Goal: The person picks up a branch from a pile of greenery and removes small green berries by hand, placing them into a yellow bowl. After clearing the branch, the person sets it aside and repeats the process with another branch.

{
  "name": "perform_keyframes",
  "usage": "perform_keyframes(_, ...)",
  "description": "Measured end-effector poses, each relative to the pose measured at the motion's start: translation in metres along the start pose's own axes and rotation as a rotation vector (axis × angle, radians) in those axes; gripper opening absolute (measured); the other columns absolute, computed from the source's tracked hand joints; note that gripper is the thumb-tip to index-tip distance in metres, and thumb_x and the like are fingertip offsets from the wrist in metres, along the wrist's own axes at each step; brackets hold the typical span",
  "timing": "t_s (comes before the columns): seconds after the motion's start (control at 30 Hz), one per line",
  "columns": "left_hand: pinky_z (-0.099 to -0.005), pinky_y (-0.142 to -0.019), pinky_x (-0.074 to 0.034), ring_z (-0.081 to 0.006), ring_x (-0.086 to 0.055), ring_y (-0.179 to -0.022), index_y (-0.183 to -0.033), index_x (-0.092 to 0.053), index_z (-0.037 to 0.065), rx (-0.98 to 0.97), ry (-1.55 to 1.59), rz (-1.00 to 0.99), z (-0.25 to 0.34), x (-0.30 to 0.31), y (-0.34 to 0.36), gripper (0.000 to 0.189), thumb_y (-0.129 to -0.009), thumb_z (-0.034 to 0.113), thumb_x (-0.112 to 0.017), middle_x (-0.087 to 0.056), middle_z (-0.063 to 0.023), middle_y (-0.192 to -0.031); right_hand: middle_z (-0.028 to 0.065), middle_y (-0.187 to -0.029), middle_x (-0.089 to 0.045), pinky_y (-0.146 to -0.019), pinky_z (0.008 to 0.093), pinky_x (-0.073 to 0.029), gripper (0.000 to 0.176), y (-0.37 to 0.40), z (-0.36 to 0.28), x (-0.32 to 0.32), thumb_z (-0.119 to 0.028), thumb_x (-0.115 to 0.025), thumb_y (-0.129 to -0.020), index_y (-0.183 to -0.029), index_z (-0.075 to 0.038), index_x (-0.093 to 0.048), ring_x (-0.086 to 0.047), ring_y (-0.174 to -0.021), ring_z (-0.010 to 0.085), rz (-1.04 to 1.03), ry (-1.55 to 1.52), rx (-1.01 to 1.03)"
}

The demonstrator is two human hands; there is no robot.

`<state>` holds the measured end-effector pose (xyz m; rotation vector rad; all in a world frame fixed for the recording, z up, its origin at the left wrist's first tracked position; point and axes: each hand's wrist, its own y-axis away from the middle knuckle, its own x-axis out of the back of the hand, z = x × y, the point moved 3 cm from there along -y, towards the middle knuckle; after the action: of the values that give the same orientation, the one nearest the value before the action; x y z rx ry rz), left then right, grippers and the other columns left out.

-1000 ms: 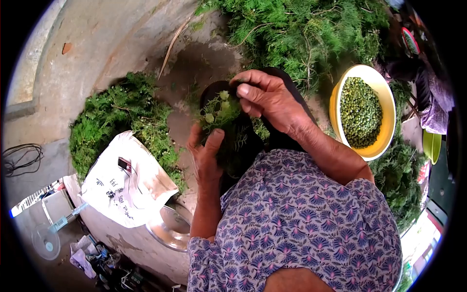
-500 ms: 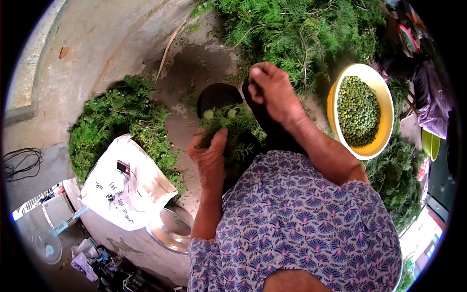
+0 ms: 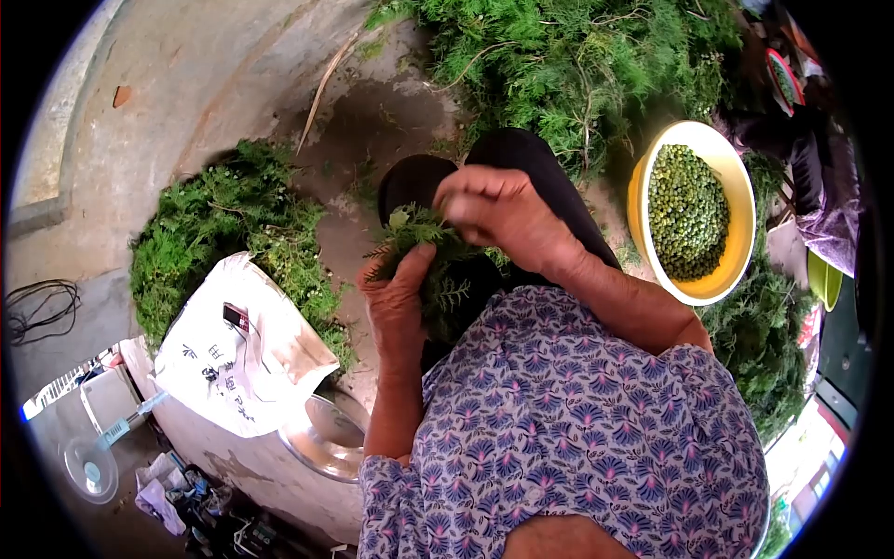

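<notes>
My left hand [image 3: 399,293] is closed around a leafy evergreen sprig [image 3: 451,291], with the thumb pressed along its top. One pale green cone [image 3: 399,218] shows at the sprig's upper end. My right hand [image 3: 498,210] has come up against the same end, its fingertips pinched at a greenish cone [image 3: 453,203]. Motion blurs those fingertips and partly hides what lies between them. Off to the right stands a yellow basin [image 3: 643,210] with a white rim, holding many small green cones [image 3: 687,214].
A large heap of evergreen branches [image 3: 577,74] lies ahead, and a smaller pile [image 3: 223,210] is at left. A white sack [image 3: 209,345] with a small dark device [image 3: 236,318] lies beside it, near a metal basin [image 3: 326,433]. Another person's purple clothing [image 3: 829,228] shows at far right.
My right hand has moved left and down from above my knee to the top of the sprig. My left hand keeps its hold, nearly unmoved.
</notes>
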<state>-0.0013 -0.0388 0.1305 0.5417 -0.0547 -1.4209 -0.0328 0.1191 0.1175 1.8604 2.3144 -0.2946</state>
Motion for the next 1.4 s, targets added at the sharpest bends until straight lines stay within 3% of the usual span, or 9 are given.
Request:
perform_keyframes(0.1, -0.0231, -0.067, -0.046, -0.009, -0.056, -0.072, -0.088, -0.065, 0.001, 0.013, 0.015, 0.053, -0.006, 0.009, 0.002, 0.014, -0.076, 0.006, -0.069, -0.063, -0.0022, -0.082, 0.0028, -0.077, -0.056, -0.052, 0.0231, -0.041, 0.014, -0.007, 0.008, 0.025, -0.015, -0.059, -0.088, -0.092, -0.003, -0.056, -0.053, -0.064, 0.0098, 0.105, -0.767, -0.212)
perform_keyframes(0.2, -0.0229, -0.069, -0.046, -0.009, -0.057, -0.073, -0.09, -0.065, 0.001, 0.015, 0.004, 0.078, -0.002, 0.007, 0.005, 0.015, -0.077, 0.006, -0.069, -0.063, -0.0023, -0.083, 0.0037, -0.068, -0.055, -0.049, 0.0202, -0.037, 0.023, -0.005, -0.023, 0.011, -0.02, -0.063, -0.085, -0.099, -0.004, -0.056, -0.049, -0.055, 0.01, 0.288, -0.687, -0.314)
perform_keyframes(0.4, -0.0221, -0.07, -0.045, -0.0082, -0.056, -0.075, -0.092, -0.065, 0.0, -0.06, -0.011, -0.016, -0.004, 0.002, 0.002, 0.014, -0.08, 0.008, -0.066, -0.064, -0.0025, -0.084, 0.0012, -0.071, -0.058, -0.049, 0.0212, -0.042, 0.012, 0.007, -0.018, -0.005, -0.003, -0.063, -0.083, -0.095, -0.002, -0.063, -0.053, -0.059, 0.0065, 0.023, -0.216, -0.229)
perform_keyframes(0.53, -0.0228, -0.069, -0.044, -0.0077, -0.054, -0.075, -0.091, -0.065, -0.002, -0.114, -0.14, -0.052, -0.005, 0.003, 0.0, 0.015, -0.082, 0.01, -0.063, -0.063, -0.0026, -0.083, 0.0002, -0.087, -0.054, -0.069, 0.0228, -0.044, 0.019, 0.006, -0.016, -0.008, -0.001, -0.065, -0.078, -0.097, -0.002, -0.064, -0.052, -0.079, 0.0083, -0.05, 0.152, 0.055)
perform_keyframes(0.77, -0.0228, -0.068, -0.044, -0.0075, -0.054, -0.074, -0.09, -0.065, -0.003, -0.14, -0.24, -0.074, -0.001, -0.001, 0.001, 0.016, -0.081, 0.009, -0.063, -0.063, -0.0029, -0.081, 0.003, -0.087, -0.056, -0.074, 0.0272, -0.046, 0.022, 0.005, -0.004, -0.007, -0.003, -0.067, -0.076, -0.097, -0.001, -0.064, -0.055, -0.081, 0.0144, -0.068, 0.189, 0.03)
perform_keyframes(0.93, -0.022, -0.066, -0.044, -0.0078, -0.055, -0.072, -0.091, -0.066, -0.003, -0.113, -0.296, -0.083, -0.002, 0.003, 0.006, 0.016, -0.08, 0.008, -0.063, -0.063, -0.0029, -0.08, 0.0018, -0.078, -0.056, -0.059, 0.0242, -0.045, 0.014, 0.012, 0.001, -0.002, -0.004, -0.061, -0.082, -0.096, -0.001, -0.062, -0.054, -0.069, 0.0094, -0.072, -0.372, -0.465)
perform_keyframes(1.07, -0.0216, -0.066, -0.044, -0.0079, -0.056, -0.071, -0.092, -0.066, -0.003, 0.027, -0.063, -0.026, 0.0, 0.0, 0.009, 0.016, -0.08, 0.007, -0.064, -0.063, -0.0026, -0.079, 0.0032, -0.076, -0.057, -0.055, 0.024, -0.044, 0.017, 0.013, 0.008, 0.009, -0.005, -0.06, -0.083, -0.099, -0.001, -0.06, -0.054, -0.067, 0.0101, -0.172, -0.411, -0.411)
perform_keyframes(1.27, -0.0211, -0.065, -0.044, -0.0072, -0.055, -0.072, -0.094, -0.065, -0.004, -0.142, -0.317, -0.211, 0.005, 0.0, 0.006, 0.017, -0.081, 0.008, -0.064, -0.064, -0.0025, -0.079, 0.004, -0.08, -0.057, -0.051, 0.0222, -0.04, 0.025, 0.009, 0.002, 0.016, -0.007, -0.064, -0.081, -0.103, 0.0, -0.055, -0.054, -0.066, 0.0109, -0.05, -0.738, -0.389)
perform_keyframes(1.4, -0.0221, -0.063, -0.044, -0.0064, -0.054, -0.071, -0.096, -0.064, -0.003, -0.101, -0.483, -0.317, 0.005, -0.003, 0.005, 0.017, -0.083, 0.009, -0.062, -0.064, -0.0037, -0.078, 0.0021, -0.086, -0.059, -0.054, 0.0187, -0.04, 0.025, 0.007, -0.021, 0.007, -0.011, -0.065, -0.082, -0.106, -0.004, -0.063, -0.049, -0.067, 0.0049, -0.105, -0.239, -0.326)
